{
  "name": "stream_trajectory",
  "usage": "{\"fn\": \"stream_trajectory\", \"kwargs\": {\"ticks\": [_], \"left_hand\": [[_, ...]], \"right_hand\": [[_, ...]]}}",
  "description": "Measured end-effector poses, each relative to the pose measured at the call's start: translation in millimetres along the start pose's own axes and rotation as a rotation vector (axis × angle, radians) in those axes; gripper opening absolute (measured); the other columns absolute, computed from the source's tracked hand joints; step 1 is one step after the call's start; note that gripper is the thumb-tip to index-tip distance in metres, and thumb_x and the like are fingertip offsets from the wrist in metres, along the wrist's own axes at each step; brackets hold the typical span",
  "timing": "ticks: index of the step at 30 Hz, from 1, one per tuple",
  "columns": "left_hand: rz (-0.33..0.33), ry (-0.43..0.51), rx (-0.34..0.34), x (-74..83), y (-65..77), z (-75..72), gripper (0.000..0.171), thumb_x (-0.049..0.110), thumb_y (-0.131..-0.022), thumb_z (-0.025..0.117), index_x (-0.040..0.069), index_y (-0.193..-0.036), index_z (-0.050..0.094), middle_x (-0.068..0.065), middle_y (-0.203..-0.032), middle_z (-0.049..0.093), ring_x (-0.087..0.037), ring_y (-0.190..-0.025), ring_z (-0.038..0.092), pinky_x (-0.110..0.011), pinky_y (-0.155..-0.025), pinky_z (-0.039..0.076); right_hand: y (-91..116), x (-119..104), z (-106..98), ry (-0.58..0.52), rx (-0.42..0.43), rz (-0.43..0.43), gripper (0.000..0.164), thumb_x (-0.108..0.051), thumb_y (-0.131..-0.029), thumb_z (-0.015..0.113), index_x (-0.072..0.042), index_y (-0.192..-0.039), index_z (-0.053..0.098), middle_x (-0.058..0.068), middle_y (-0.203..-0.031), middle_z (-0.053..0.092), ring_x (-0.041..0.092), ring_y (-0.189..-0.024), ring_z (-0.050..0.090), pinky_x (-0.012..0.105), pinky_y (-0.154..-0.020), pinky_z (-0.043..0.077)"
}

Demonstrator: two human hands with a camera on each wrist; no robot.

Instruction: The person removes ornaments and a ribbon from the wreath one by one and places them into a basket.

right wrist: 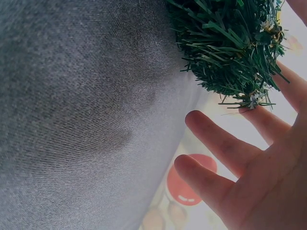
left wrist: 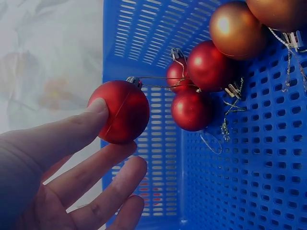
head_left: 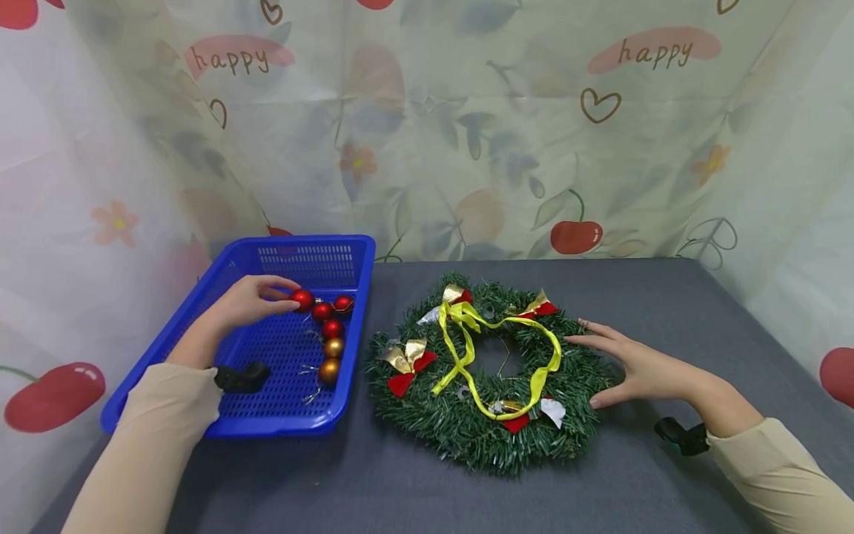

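Observation:
Between thumb and fingers, my left hand (head_left: 252, 302) pinches a red Christmas ball (left wrist: 123, 112) by its side, above the blue basket (head_left: 363, 297). A thin cord runs from the ball's cap toward the other balls. Inside the basket, along its right side, lie more red balls (head_left: 331, 328) and gold balls (head_left: 330, 370) with loose hanging strings. My right hand (head_left: 643, 368) is spread at the right edge of a green wreath (head_left: 427, 415), fingers straight and touching its needles. Red and gold bows (head_left: 408, 363) and a yellow ribbon (head_left: 554, 356) sit on the wreath.
Wreath and basket stand side by side on a dark grey cloth-covered table (head_left: 400, 489). A printed curtain (head_left: 427, 148) with cherries and hearts encloses the back and both sides. Each wrist wears a small black camera (head_left: 243, 378).

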State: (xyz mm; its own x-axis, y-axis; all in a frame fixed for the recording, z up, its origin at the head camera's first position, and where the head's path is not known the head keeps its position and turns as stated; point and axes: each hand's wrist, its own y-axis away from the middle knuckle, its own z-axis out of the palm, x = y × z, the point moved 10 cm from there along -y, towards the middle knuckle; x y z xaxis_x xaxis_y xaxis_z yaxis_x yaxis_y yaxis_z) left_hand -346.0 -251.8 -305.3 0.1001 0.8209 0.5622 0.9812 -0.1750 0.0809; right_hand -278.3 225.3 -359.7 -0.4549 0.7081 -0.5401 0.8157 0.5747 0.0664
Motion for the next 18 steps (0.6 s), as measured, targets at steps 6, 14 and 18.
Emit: {"fn": "stream_trajectory", "kwargs": {"ticks": [6,14,18], "left_hand": [[0.011,-0.018,-0.009,2.3,-1.6,3.0,0.046,0.031,-0.090,0.062,0.000,-0.124,0.057,-0.029,-0.116,0.061,-0.040,-0.105,0.061,-0.052,-0.088,0.048],[0.020,-0.014,-0.044,3.2,-3.2,8.0,0.044,0.027,-0.090,0.061,-0.001,-0.123,0.056,-0.029,-0.113,0.063,-0.035,-0.097,0.067,-0.049,-0.087,0.049],[0.015,-0.012,-0.055,2.0,-3.4,10.2,0.043,0.026,-0.091,0.061,-0.002,-0.123,0.056,-0.028,-0.112,0.064,-0.037,-0.098,0.066,-0.051,-0.089,0.049]], "right_hand": [[0.0,-0.1,-0.1,0.000,-0.004,0.005,0.087,-0.048,-0.071,0.075,-0.016,-0.142,0.038,0.028,-0.152,0.012,0.054,-0.134,0.019,0.068,-0.092,0.033],[-0.3,0.4,-0.5,0.008,-0.007,0.016,0.088,-0.049,-0.070,0.076,-0.015,-0.142,0.038,0.028,-0.152,0.013,0.053,-0.134,0.020,0.068,-0.093,0.033],[0.0,0.3,-0.3,0.005,-0.010,0.019,0.088,-0.049,-0.070,0.076,-0.015,-0.142,0.038,0.028,-0.152,0.012,0.053,-0.134,0.020,0.068,-0.092,0.033]]}}
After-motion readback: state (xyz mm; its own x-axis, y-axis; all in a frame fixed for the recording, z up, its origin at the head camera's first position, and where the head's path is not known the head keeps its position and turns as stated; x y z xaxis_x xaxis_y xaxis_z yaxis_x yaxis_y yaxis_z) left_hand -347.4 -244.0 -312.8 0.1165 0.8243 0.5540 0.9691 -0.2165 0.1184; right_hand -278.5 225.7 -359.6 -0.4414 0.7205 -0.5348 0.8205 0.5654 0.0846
